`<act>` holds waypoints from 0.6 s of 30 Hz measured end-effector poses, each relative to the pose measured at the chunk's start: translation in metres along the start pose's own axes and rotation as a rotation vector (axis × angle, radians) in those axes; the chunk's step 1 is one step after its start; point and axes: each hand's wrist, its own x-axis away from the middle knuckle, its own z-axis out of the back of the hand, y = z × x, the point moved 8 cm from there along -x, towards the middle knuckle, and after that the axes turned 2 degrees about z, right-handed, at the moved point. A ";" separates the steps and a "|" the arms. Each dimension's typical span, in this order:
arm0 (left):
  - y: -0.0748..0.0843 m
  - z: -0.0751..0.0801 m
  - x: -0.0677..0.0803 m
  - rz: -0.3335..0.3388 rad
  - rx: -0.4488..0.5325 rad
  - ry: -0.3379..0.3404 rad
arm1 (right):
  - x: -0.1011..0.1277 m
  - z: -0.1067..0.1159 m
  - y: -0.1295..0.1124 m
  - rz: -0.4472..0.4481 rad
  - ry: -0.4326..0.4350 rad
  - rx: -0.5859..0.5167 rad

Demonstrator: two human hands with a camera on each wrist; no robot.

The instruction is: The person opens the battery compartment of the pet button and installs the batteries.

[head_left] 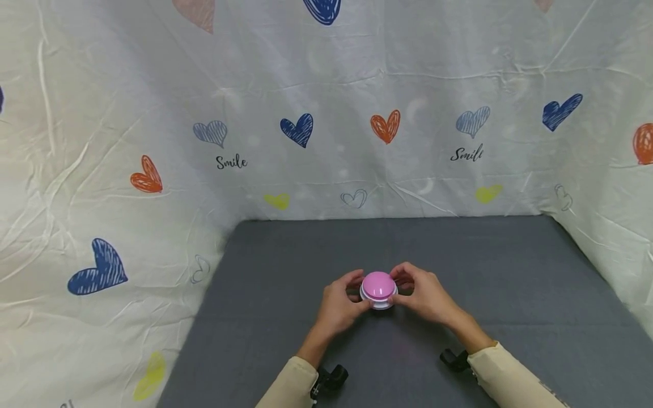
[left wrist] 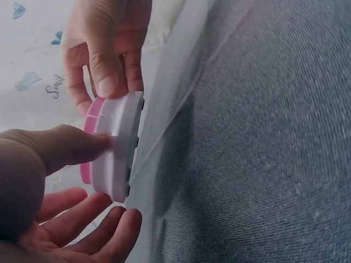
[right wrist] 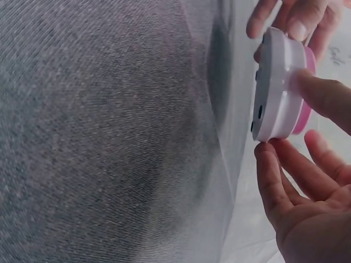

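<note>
We hold a round plastic button with a pink dome and white base just above the grey cloth-covered table, near the middle of its near edge. Our left hand and right hand each pinch the white rim between thumb and fingers. The grips look shallow on smooth plastic, so we judge it could slip and tip.
</note>
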 end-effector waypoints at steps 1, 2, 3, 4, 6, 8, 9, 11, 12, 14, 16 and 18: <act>0.000 -0.001 -0.001 -0.009 -0.033 0.000 | 0.000 -0.001 0.000 0.008 0.000 0.010; 0.001 -0.001 -0.001 -0.016 -0.063 0.001 | 0.000 -0.002 0.001 0.017 0.000 0.016; 0.002 -0.002 -0.001 -0.026 -0.085 0.000 | -0.001 -0.003 0.001 0.027 -0.003 0.020; 0.002 -0.002 -0.001 -0.038 -0.103 0.000 | -0.001 -0.004 0.001 0.035 -0.006 0.025; 0.001 -0.003 -0.002 -0.063 -0.132 0.002 | -0.001 -0.007 0.002 0.051 -0.016 0.036; -0.008 -0.007 -0.005 -0.135 -0.159 0.025 | -0.001 -0.009 0.002 0.059 -0.024 0.051; -0.010 -0.007 -0.005 -0.156 -0.169 0.033 | 0.000 -0.011 0.003 0.066 -0.028 0.063; -0.020 -0.011 -0.007 -0.195 -0.197 0.051 | 0.000 -0.013 0.002 0.078 -0.034 0.087; -0.025 -0.013 -0.008 -0.209 -0.209 0.063 | 0.001 -0.014 0.002 0.083 -0.035 0.100; -0.030 -0.016 -0.009 -0.200 -0.225 0.065 | 0.002 -0.016 0.001 0.089 -0.039 0.121; -0.038 -0.019 -0.010 -0.183 -0.244 0.070 | 0.003 -0.017 0.001 0.091 -0.039 0.139; -0.045 -0.022 -0.011 -0.157 -0.260 0.070 | 0.004 -0.017 0.000 0.089 -0.038 0.152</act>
